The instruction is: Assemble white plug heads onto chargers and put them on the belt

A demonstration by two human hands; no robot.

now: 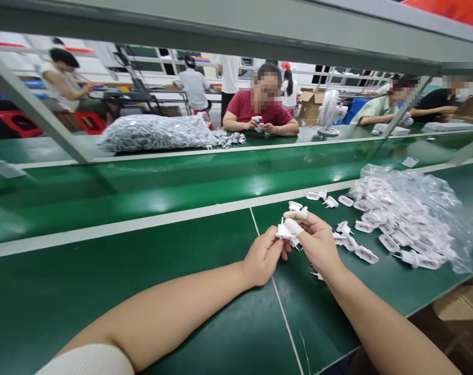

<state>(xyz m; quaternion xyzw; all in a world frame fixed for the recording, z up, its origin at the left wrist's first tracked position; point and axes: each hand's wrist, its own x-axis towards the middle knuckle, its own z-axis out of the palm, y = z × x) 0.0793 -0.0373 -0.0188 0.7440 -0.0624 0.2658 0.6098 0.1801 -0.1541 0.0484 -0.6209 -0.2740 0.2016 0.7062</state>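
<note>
Your left hand (264,256) and right hand (318,242) both pinch a white plug piece (285,232); slackened fingers could drop it onto the surface (181,291).

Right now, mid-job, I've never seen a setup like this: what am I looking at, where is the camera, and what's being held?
There is no machine here: one camera sits on a worker's head, looking forward and down at their own bare hands. The left hand and right hand together pinch one small white plug part above the green bench. More loose white parts lie to the right, beside a clear bag full of them. Across the green belt, a person in a red shirt handles something small and white near a second bag.
</note>
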